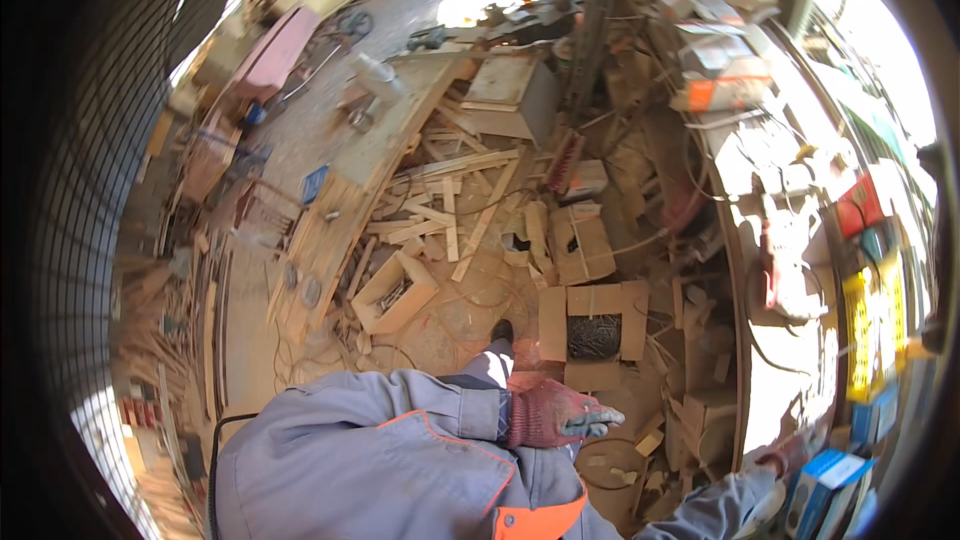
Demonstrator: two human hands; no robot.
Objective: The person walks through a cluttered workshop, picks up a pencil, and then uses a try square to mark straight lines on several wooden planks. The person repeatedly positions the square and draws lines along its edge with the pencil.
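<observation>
My left hand, in a dark red work glove with grey fingertips, reaches across in front of my body. Its fingers are stretched out toward the right, and I see nothing held in them. My right hand, also in a reddish glove, reaches out at the lower right to the side bench. Beside it stands a blue and white box. Blur hides the fingers of that hand, so what it touches is unclear. Ahead of my left hand, an open cardboard box on the floor contains a heap of dark nails or screws.
Another open cardboard box lies beside scattered wood strips. A long wooden workbench runs along the left. On the right bench sit a yellow crate and a red box. Cables cross the floor.
</observation>
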